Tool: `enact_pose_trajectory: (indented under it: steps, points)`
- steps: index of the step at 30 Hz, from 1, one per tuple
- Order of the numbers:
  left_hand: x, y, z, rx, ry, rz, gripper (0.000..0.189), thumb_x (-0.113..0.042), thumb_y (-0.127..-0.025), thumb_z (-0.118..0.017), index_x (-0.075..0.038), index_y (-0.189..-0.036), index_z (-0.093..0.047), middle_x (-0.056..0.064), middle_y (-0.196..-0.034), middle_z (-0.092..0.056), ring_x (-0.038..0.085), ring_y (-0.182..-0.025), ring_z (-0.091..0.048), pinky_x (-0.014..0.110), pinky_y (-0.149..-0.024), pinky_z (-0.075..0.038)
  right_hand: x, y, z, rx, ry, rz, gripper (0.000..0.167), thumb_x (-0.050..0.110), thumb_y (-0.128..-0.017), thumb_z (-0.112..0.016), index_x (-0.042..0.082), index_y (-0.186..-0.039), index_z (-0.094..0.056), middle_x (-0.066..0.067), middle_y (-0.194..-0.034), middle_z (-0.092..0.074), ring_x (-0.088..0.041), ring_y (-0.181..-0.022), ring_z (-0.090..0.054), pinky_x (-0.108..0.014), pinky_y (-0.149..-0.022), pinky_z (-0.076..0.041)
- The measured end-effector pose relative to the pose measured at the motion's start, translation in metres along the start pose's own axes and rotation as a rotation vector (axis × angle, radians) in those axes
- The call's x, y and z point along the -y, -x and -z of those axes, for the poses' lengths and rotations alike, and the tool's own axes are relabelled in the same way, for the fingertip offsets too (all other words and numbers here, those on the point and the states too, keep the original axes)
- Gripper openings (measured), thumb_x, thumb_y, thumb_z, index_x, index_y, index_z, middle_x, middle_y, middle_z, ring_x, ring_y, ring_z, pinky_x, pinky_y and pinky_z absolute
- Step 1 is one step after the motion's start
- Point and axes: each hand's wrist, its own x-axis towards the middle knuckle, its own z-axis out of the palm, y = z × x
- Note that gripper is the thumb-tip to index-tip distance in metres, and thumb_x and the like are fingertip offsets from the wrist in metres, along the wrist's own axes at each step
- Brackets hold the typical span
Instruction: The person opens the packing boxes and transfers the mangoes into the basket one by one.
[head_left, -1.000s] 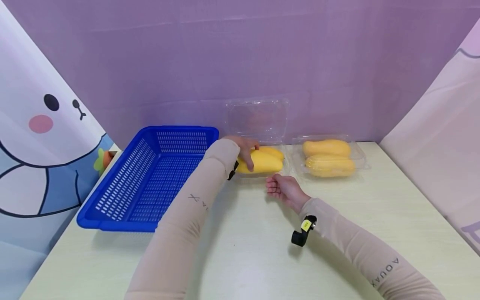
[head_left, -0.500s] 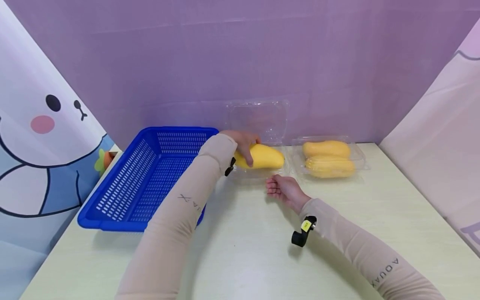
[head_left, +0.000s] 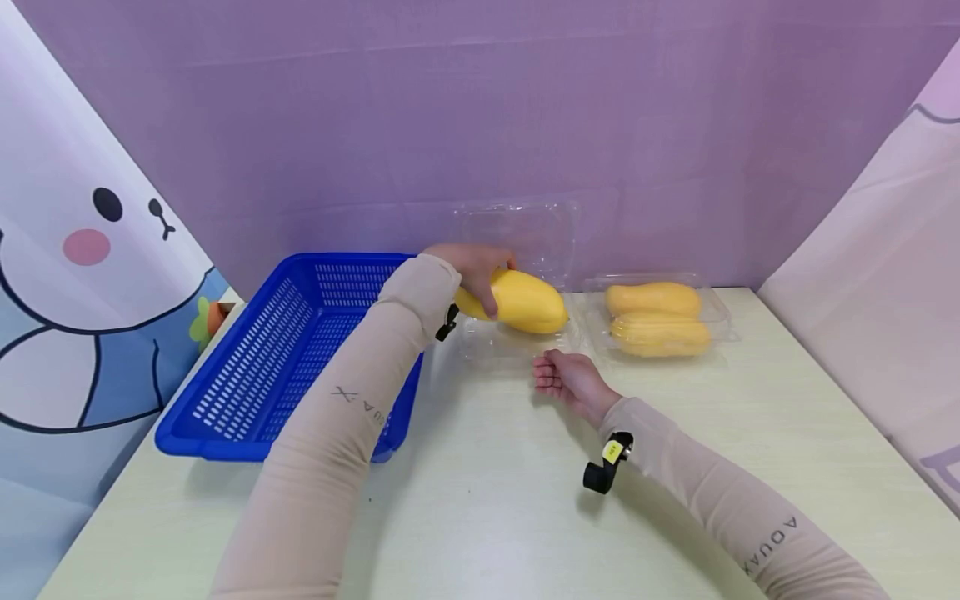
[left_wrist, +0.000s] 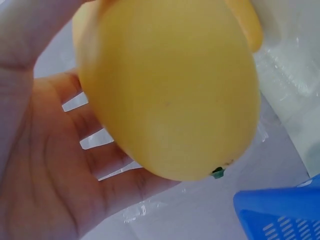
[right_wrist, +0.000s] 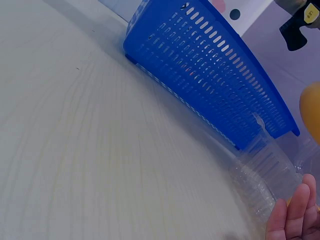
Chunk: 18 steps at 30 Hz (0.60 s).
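My left hand (head_left: 476, 265) grips a yellow mango (head_left: 525, 304) from above, thumb on the near side. The mango is tilted, its right end lower, above an open clear plastic clamshell box (head_left: 487, 343). In the left wrist view, fingers curl along the mango (left_wrist: 170, 90), and a small green stem end shows. The edge of another yellow fruit (left_wrist: 247, 22) peeks out beyond it; in the head view it is hidden. My right hand (head_left: 573, 385) lies by the box's front edge, fingers loosely curled, holding nothing. Whether it touches the box I cannot tell.
A blue perforated plastic basket (head_left: 397, 417) stands on the table (head_left: 480, 500), left of the box and partly behind my left arm. A second clear box (head_left: 720, 312) with two mangoes (head_left: 652, 298) sits to the right. A purple cloth (head_left: 525, 125) hangs behind.
My left hand has raised the mango out of the open box and moved slightly left and up, tilting it. The right hand has stayed put.
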Motion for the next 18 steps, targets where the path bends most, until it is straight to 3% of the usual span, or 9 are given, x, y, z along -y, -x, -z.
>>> enact_pose_trajectory:
  steps: [5, 11, 18]
  points:
    - [0.007, 0.003, 0.004, -0.033, -0.038, -0.01, 0.079, -0.031, -0.071, -0.079, -0.017, -0.136, -0.037, 0.004, -0.129, -0.048, 0.021, -0.112, -0.047, 0.039, -0.1, -0.038, 0.001, 0.0, 0.0, 0.002, -0.007, 0.001, 0.028, 0.013, -0.101, -0.036, -0.007, -0.1, -0.055, 0.001, -0.065, -0.063, -0.009, -0.059, -0.06, -0.022, -0.062, -0.054]
    - [0.016, 0.01, 0.007, -0.069, -0.014, 0.029, 0.079, -0.032, -0.071, -0.08, -0.019, -0.136, -0.037, 0.001, -0.122, -0.049, 0.021, -0.108, -0.047, 0.042, -0.099, -0.039, 0.0, -0.001, 0.001, 0.005, -0.007, 0.004, 0.027, 0.012, -0.101, -0.037, -0.008, -0.1, -0.055, 0.001, -0.065, -0.062, -0.009, -0.059, -0.06, -0.022, -0.062, -0.053]
    - [0.025, 0.019, 0.012, -0.106, 0.011, 0.035, 0.08, -0.03, -0.072, -0.079, -0.016, -0.138, -0.035, 0.004, -0.126, -0.049, 0.023, -0.11, -0.046, 0.044, -0.101, -0.038, 0.002, -0.002, 0.002, -0.003, -0.009, -0.009, 0.029, 0.012, -0.101, -0.037, 0.0, -0.086, -0.058, 0.001, -0.063, -0.062, -0.008, -0.057, -0.059, -0.021, -0.06, -0.053]
